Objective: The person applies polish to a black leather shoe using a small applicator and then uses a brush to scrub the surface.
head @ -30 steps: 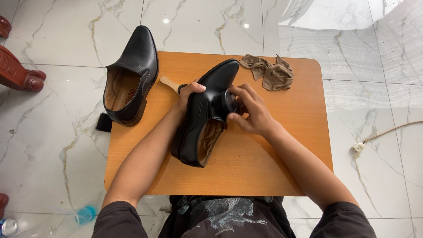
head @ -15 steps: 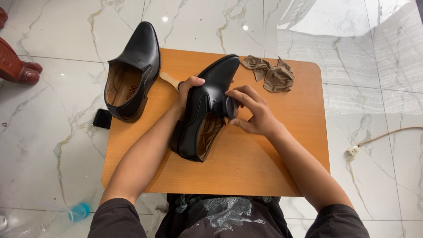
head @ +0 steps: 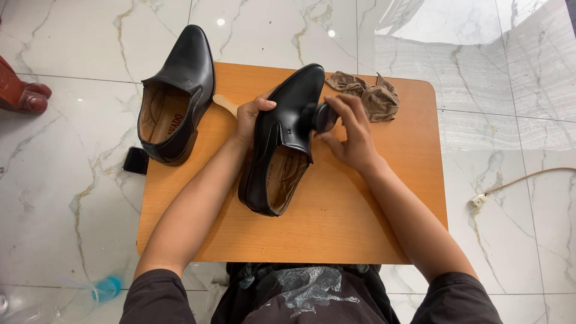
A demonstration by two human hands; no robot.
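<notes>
Shoe in hand: black leather dress shoe [head: 282, 141], head view, lies tilted on its side at the middle of the wooden surface [head: 360, 222], toe pointing away from the person, opening facing up-right.
Left hand: left hand [head: 251, 117] wraps the shoe's outer side near the vamp, thumb on top, grip pinching the upper to steady it.
Right hand: right hand [head: 351, 133] is curled round a dark round applicator [head: 323, 116], grip pressed together on it, its face touching the shoe's upper.
Doing it well: my read, keep the left hand firm so the shoe does not roll; work the applicator with light, even pressure along the upper; keep it clear of the tan lining.
Count, shoes: two — the held one, plus a second black shoe [head: 175, 96] at the surface's left edge, partly overhanging.
Count, cloth: one crumpled brown cloth [head: 369, 96] at the far edge, just beyond the right hand.
Count, other: one pale wooden handle [head: 225, 104] peeking out between the shoes; one small black flat object [head: 135, 160] on the floor.
</notes>
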